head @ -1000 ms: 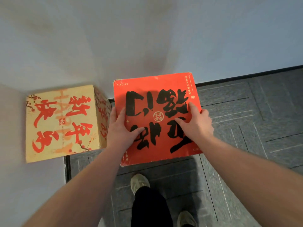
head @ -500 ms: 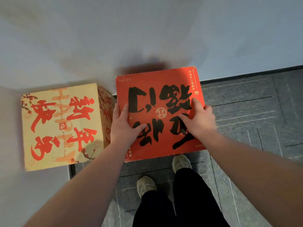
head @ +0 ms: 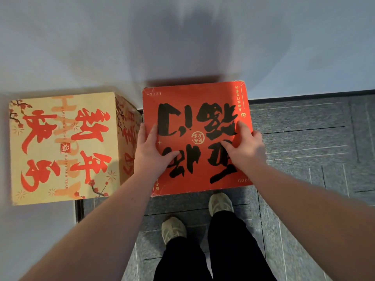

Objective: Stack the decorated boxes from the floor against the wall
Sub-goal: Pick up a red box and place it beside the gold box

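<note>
centrally, a red box (head: 197,138) with large black brush characters on its top face is held between both hands, close against the pale wall (head: 182,37). the left hand (head: 151,151) grips the box's left edge: its fingers (head: 145,131) run along the left side and its thumb (head: 171,156) lies across the top face. the right hand (head: 244,148) grips the right edge in the same manner, with the thumb (head: 228,146) resting on the top and the fingers wrapped toward the right side. the far edge of the red box lies at or very near the wall; whether it touches cannot be told. whether the box rests on another box or is carried clear of the floor cannot be told either, since its underside is hidden.

to its left stands a cream box (head: 63,147) printed with red characters and small blossom sprigs, set into the corner where the walls meet. its right side face is just beside the left hand; contact between the two boxes cannot be judged. its top face lies at about the same height in the view as that of the red box.

below the red box, two pale shoes (head: 220,204) and black trousers (head: 233,250) of the person stand on grey carpet tiles (head: 304,138). a dark skirting strip (head: 304,95) runs along the foot of the wall at right. a soft shadow (head: 192,47) falls on the wall above the red box.
</note>
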